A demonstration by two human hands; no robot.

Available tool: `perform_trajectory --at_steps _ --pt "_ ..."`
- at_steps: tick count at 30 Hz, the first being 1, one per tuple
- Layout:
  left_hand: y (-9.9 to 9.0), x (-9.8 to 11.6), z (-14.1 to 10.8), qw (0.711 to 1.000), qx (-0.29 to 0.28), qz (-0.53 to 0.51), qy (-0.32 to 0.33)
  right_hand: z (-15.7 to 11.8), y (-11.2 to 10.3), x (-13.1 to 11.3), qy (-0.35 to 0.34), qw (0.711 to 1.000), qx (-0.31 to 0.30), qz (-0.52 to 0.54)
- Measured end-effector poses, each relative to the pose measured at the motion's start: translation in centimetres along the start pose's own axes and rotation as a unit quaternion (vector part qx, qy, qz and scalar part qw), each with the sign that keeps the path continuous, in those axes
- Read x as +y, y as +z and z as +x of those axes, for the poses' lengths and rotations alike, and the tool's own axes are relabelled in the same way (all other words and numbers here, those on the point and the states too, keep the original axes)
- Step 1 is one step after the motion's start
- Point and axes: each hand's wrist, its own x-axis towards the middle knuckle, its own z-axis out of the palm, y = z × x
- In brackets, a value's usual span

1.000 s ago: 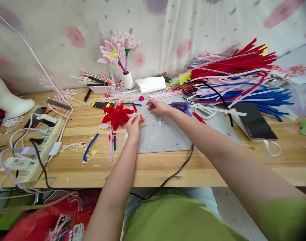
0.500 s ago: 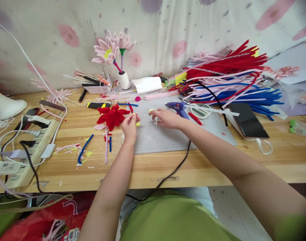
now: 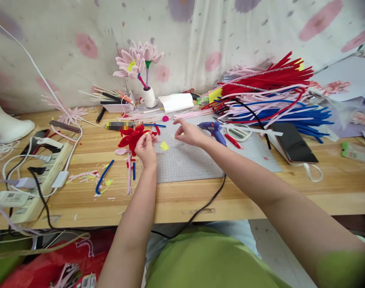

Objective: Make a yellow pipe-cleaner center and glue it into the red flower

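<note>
My left hand (image 3: 146,151) is closed in a pinch on a small yellow piece (image 3: 146,133), which shows at the fingertips. Just behind those fingers lies a red fuzzy flower (image 3: 130,138), partly covered by the hand. My right hand (image 3: 188,133) hovers over the grey cutting mat (image 3: 188,166) with its fingers apart and nothing visible in them. Between the hands, yellow fluffy scraps (image 3: 164,146) rest on the mat. A blue glue gun (image 3: 212,129) lies right of my right hand, close to white-handled scissors (image 3: 240,134) and a red-handled tool (image 3: 232,141).
Bundled pipe cleaners (image 3: 269,86) pile up at the back right, beside a phone (image 3: 298,144). A white vase (image 3: 148,97) holds pink flowers. At left stand a power strip (image 3: 47,180) and tangled cables. The glue gun's black cord (image 3: 208,206) crosses the front edge.
My left hand has moved slightly left, closer to the red flower, still pinching the yellow piece. My right hand has shifted a little left and away, its fingers spreading. Yellow scraps now show between the hands.
</note>
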Motion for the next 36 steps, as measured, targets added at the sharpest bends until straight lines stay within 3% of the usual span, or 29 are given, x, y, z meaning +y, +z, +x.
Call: perform_trajectory --at_steps 4,8,11,17,22,36 --pt "-0.2 0.1 0.2 1.0 0.015 0.004 0.008 3.3 2.7 -0.9 0.104 0.991 0.053 0.06" --pt "-0.1 -0.1 -0.2 1.0 0.002 0.019 0.005 4.7 4.3 -0.8 0.101 0.993 0.039 0.051" --pt "0.1 -0.2 -0.4 1.0 -0.008 0.016 0.005 4.1 3.8 -0.2 0.099 0.993 0.035 0.062" --pt "0.3 -0.6 -0.6 0.999 -0.017 0.028 -0.005 1.8 2.1 1.3 0.085 0.987 0.131 -0.039" --pt "0.5 -0.8 -1.4 0.998 -0.047 0.04 -0.015 1.3 3.3 2.2 0.066 0.981 0.117 -0.14" --pt "0.3 -1.4 -1.6 0.997 -0.058 0.054 -0.024 1.9 3.7 2.4 0.07 0.982 0.115 -0.134"
